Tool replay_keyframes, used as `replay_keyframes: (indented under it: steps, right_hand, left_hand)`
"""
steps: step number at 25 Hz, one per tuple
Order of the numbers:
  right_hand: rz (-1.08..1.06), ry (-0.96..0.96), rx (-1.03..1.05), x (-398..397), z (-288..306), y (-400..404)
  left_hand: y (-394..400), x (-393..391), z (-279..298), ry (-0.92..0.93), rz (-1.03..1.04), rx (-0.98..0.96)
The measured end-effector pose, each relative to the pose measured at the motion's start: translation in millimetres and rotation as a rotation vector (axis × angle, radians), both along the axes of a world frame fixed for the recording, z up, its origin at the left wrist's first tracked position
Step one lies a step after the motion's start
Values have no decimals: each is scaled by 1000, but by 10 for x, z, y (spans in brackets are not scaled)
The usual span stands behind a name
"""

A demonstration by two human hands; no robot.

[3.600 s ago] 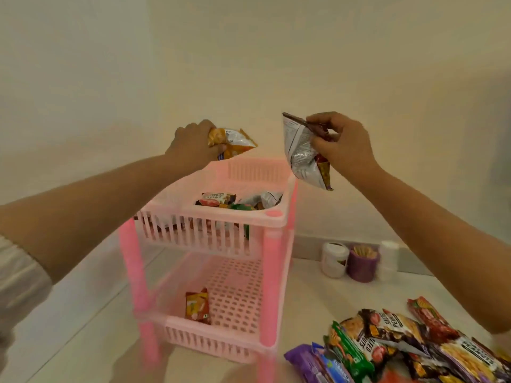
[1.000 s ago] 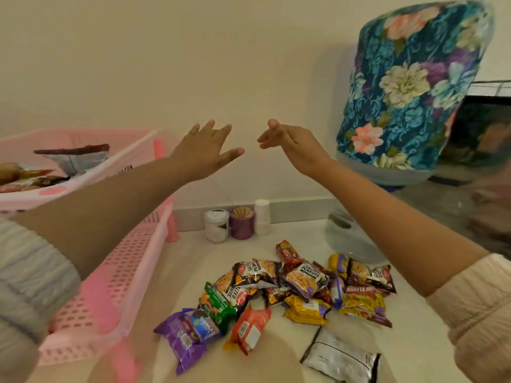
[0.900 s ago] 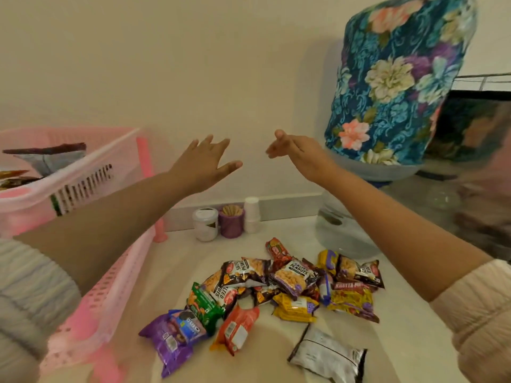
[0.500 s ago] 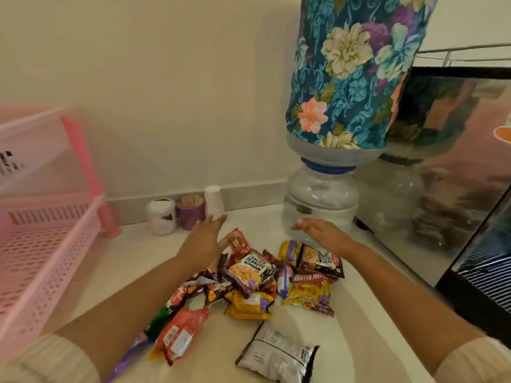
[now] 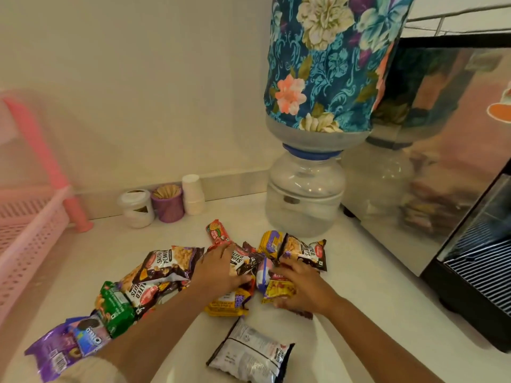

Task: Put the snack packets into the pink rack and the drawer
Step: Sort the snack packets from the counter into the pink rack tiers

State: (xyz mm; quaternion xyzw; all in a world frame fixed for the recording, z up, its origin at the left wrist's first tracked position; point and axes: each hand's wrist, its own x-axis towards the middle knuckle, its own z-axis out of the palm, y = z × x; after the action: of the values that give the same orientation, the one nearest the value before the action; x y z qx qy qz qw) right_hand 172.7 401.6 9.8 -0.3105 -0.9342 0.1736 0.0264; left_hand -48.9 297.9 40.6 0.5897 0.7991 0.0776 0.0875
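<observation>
Item: white counter (image 5: 171, 239), heap of snack packets (image 5: 166, 262); pink rack (image 5: 30, 230) left. My left hand (image 5: 218, 269) and right hand (image 5: 300, 286) rest spread on top, fingers gripping nothing. I'd pinch one loose packet each.

Water jug (image 5: 304, 194) wearing floral cover (image 5: 329, 59), sitting by wall. White jar (image 5: 136, 208), purple cup (image 5: 167, 203), paper cups (image 5: 193, 194) lining up just beside it. Dark appliance (image 5: 475, 275) standing right.
</observation>
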Motion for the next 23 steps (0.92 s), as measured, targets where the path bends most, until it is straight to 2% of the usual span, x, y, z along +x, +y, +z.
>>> replay_keyframes:
  steps: [4,12,18,23]
  right_hand:
    - [-3,-76,57,42,-136,-84]
    - [-107,47,44,60,-211,-179]
    - [-170,134,6,69,-187,-241]
    - [-205,305,-113,73,-58,-227]
  left_hand:
    - [-7,63,-126,22,87,-13]
    - [-16,98,-206,36,159,34]
    - [-79,116,-299,21,141,258]
    - [-180,70,-124,11,103,309]
